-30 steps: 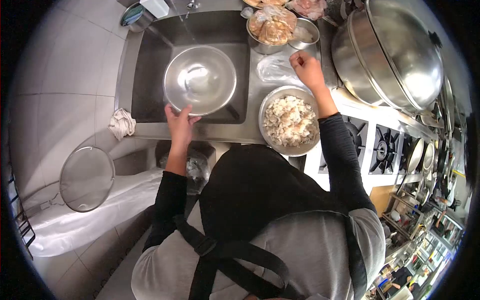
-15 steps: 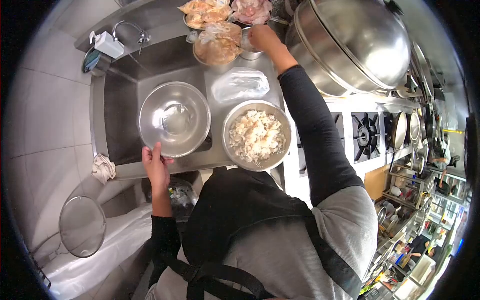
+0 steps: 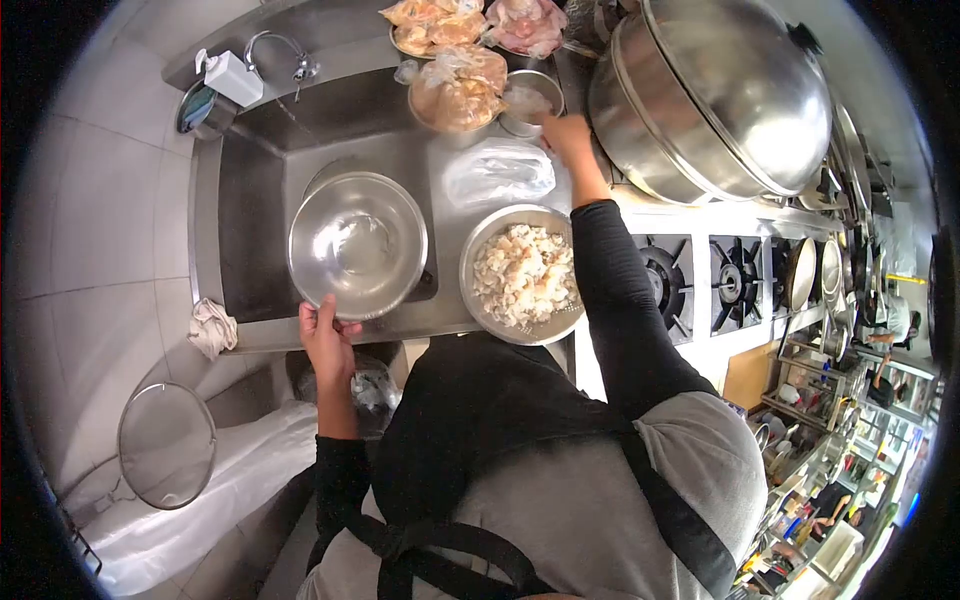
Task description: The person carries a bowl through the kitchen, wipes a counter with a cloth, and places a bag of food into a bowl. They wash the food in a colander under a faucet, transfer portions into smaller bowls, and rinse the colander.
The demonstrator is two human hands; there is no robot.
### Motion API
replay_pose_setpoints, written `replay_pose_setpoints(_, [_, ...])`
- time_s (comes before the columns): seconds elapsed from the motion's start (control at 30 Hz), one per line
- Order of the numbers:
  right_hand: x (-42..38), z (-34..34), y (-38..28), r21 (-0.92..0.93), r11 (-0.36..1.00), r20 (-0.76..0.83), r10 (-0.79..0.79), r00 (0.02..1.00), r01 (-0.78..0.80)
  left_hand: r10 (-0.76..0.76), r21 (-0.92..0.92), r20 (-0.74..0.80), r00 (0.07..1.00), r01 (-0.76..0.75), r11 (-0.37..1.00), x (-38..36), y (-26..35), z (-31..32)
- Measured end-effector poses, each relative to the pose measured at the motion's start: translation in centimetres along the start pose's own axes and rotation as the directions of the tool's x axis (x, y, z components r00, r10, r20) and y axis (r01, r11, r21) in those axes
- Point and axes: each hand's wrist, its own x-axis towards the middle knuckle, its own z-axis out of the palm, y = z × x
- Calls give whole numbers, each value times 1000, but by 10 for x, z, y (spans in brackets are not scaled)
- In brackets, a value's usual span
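My left hand pinches the near rim of a wide steel mixing bowl, which is over the sink and looks bare inside. My right hand is closed at the near side of a small steel container with whitish contents. Its fingertips are partly hidden, so I cannot make out what they hold. Below that arm stands a steel colander filled with pale, wet-looking chopped pieces. A clear plastic bag lies flat between the colander and the small container.
Bagged orange-tinted food and pinkish meat sit at the back. A large domed steel pot stands right, above gas burners. The sink has a faucet. A round mesh strainer hangs lower left.
My right hand has pulled back from inside the small container to its near side, closed. My left hand keeps its hold on the mixing bowl. The whole view has shifted slightly.
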Motion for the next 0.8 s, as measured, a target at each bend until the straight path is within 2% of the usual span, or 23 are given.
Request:
replay_pose_setpoints(0.03, [1,10,18,352,887,218,232,948,-298,-1,-38,1,1000,1,999,5,1,3])
replay_pose_setpoints(0.07, [20,24,36,446,775,411,267,871,-448,2,-37,16,1000,-1,999,10,2,8])
replay_pose_setpoints(0.13, [13,36,29,685,551,395,269,878,-477,11,-47,75,997,-8,999,18,3,13])
replay_pose_setpoints(0.17, [9,37,23,697,546,382,267,885,-466,16,-46,92,996,-12,999,24,4,15])
replay_pose_setpoints(0.23, [-8,32,17,825,448,196,346,917,-345,2,-35,143,990,3,999,33,3,19])
replay_pose_setpoints(0.27, [-13,24,17,828,452,183,341,922,-332,6,-45,153,988,1,999,33,7,25])
replay_pose_setpoints(0.33, [-26,5,23,640,712,83,309,947,-288,-3,-49,123,992,9,999,26,17,39])
replay_pose_setpoints(0.37, [-46,-13,11,467,865,14,202,979,-185,-5,-61,117,993,12,998,28,14,40])
replay_pose_setpoints(0.4, [-54,-27,4,457,871,18,194,981,-181,-12,-68,151,988,22,997,32,10,40])
replay_pose_setpoints(0.47, [-67,-45,-10,351,937,0,-3,1000,3,-16,-82,167,986,31,996,36,10,43])
replay_pose_setpoints(0.5, [-80,-53,-25,345,939,13,-13,1000,8,-28,-56,206,978,40,998,33,13,50])
replay_pose_setpoints(0.57, [-107,-65,-60,339,934,66,-146,987,116,-33,-33,231,972,42,999,33,15,62])
replay_pose_setpoints(0.6, [-115,-63,-70,338,934,77,-153,985,118,-59,-77,266,962,82,994,34,15,68])
replay_pose_setpoints(0.7, [-135,-44,-95,258,925,60,-304,951,280,-88,-170,319,944,148,974,38,23,86])
replay_pose_setpoints(0.73, [-138,-33,-98,260,924,73,-308,949,280,-101,-213,343,934,182,960,39,27,90])
replay_pose_setpoints(0.8, [-143,-10,-104,-28,818,19,-575,818,575,-94,-234,333,938,179,956,43,31,92])
